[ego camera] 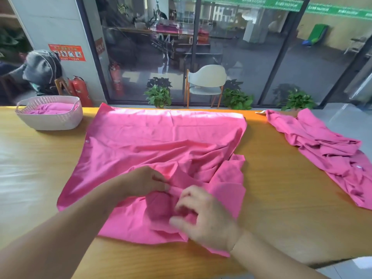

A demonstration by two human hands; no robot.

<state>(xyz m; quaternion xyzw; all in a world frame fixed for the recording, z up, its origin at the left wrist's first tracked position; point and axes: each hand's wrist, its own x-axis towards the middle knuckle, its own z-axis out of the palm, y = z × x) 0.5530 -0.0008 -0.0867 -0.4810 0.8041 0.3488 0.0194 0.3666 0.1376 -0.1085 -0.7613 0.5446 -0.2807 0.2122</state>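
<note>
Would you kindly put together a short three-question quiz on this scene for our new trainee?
1. True or false: the basket holds pink cloth.
2. Multiple choice: where does the crumpled second garment lie relative to the spread pink garment? A) on the person's left B) on the person's right C) inside the basket
3. Short answer: which is closer to the near edge of the table, the left hand or the right hand?

Key: 1 true; 2 B; 3 the right hand.

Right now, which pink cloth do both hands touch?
The wide pink cloth spread mid-table; not the bundle in the white basket or the crumpled heap at right.
</note>
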